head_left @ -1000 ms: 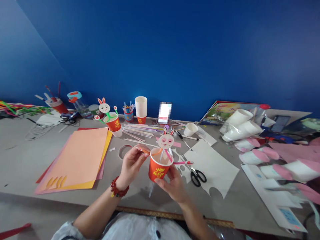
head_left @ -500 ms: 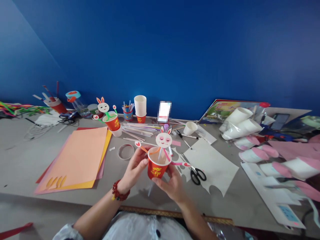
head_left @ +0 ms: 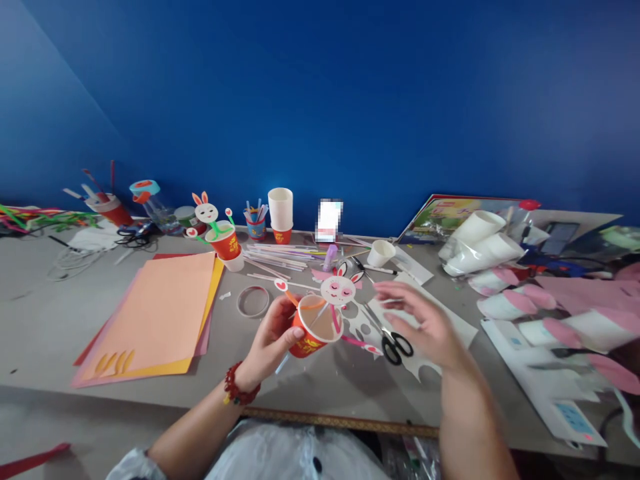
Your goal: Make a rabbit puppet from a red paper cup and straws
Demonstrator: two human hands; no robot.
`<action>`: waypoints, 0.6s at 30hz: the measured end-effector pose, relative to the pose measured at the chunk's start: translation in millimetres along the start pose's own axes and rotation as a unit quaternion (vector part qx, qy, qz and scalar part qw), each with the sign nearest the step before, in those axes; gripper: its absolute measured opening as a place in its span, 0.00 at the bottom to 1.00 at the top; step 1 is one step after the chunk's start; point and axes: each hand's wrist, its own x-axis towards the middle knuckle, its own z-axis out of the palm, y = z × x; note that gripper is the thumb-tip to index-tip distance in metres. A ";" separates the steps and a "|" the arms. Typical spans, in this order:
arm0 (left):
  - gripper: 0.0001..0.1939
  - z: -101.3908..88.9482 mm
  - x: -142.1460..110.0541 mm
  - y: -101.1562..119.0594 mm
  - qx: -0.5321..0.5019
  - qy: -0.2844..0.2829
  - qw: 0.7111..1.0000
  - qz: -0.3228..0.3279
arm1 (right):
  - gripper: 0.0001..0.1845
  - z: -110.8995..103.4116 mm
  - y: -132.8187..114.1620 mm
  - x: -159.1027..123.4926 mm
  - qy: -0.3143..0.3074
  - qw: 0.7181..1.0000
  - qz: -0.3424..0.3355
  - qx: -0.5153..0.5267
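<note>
My left hand (head_left: 275,339) is closed around the side of a red paper cup (head_left: 306,347) with yellow print, which tilts to the right. A white paper rabbit head (head_left: 338,291) with pink cheeks and ears rises from the cup on a straw. An orange arm and a pink arm (head_left: 353,341) stick out of its sides, each ending in a white piece with a red heart. My right hand (head_left: 417,320) is off the cup, fingers apart and holding nothing, above the black-handled scissors (head_left: 391,348) and white cut paper (head_left: 457,323).
Coloured paper sheets (head_left: 155,313) and a tape roll (head_left: 253,302) lie to the left. A finished-looking rabbit cup (head_left: 226,241), loose straws (head_left: 280,257) and stacked white cups (head_left: 281,208) stand behind. White-and-pink paper cups (head_left: 507,309) crowd the right.
My right hand has let go of the cup and moved right, over the scissors. The cup, still in my left hand, has tipped, and the rabbit head has shifted right and down.
</note>
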 end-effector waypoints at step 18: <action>0.20 -20.8 -10.6 -5.1 0.042 0.026 0.997 -0.053 | 0.15 -9.8 27.1 -0.9 -0.056 0.961 0.103 -0.249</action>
